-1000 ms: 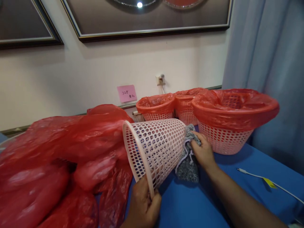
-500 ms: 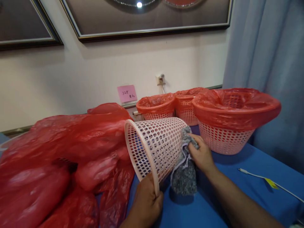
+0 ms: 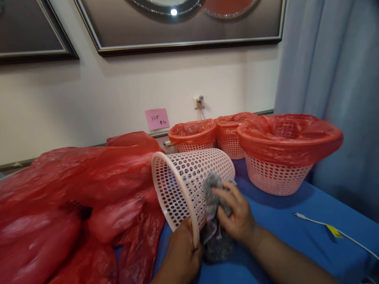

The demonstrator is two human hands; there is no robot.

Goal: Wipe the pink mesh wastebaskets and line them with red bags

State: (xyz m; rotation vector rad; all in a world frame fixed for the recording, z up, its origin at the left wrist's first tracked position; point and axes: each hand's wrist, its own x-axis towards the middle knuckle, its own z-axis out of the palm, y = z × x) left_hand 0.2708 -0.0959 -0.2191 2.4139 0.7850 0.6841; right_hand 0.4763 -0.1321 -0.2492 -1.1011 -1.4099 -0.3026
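Note:
A pale pink perforated plastic basket lies tilted on its side, its open mouth facing left and toward me. My left hand is closed around the lower part of its rim. My right hand grips a fuzzy grey cloth with a pale drawstring or edging and presses it on the basket's outer wall. The lower end of the cloth hangs down, slightly blurred, near the blue tabletop. Part of the basket's near wall is hidden behind the cloth and hands.
Several crumpled red plastic bags heap at the left. Red-lined baskets stand at the back, the nearest a wide basket on the right. A white cable with a yellow tag crosses the blue table. A pink note is on the wall.
My right hand has moved the cloth left and down, from near the basket's base to the middle of its side. My left hand keeps its hold on the rim.

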